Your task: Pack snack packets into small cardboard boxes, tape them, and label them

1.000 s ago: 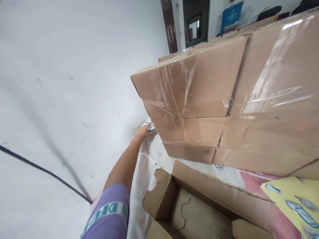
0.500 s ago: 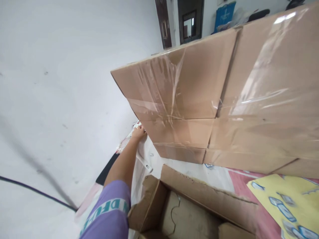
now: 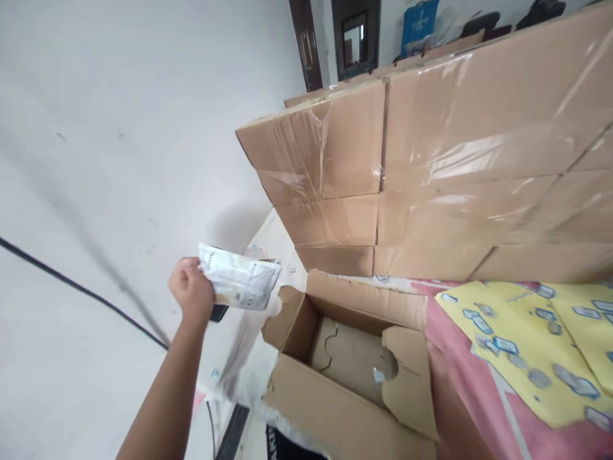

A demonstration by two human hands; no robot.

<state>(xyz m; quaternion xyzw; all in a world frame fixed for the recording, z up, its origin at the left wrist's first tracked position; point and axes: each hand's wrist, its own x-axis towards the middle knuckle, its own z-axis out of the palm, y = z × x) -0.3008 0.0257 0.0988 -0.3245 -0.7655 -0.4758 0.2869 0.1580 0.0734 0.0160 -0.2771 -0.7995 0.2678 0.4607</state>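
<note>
My left hand (image 3: 192, 286) is closed on one end of a white plastic packet (image 3: 242, 276) with small print, held up near the wall. Below and to the right of the packet stands an open cardboard box (image 3: 345, 418), its flaps folded outward. A small pale scrap (image 3: 378, 375) shows inside the box. At the box's right side a bare limb (image 3: 457, 402) is partly visible; I cannot tell whether it is an arm or a leg. No fingers of my right hand show.
Taped cardboard panels (image 3: 431, 140) stand upright behind the box. Yellow patterned paper (image 3: 522, 345) lies on pink cloth (image 3: 450, 319) at the right. A white wall (image 3: 119, 160) with a black cable (image 3: 86, 291) rises on the left. A perforated white item (image 3: 256, 253) lies behind the packet.
My left hand has drawn back from beside the panels toward the lower left, bringing the white packet out. The view has shifted, showing more of the open box.
</note>
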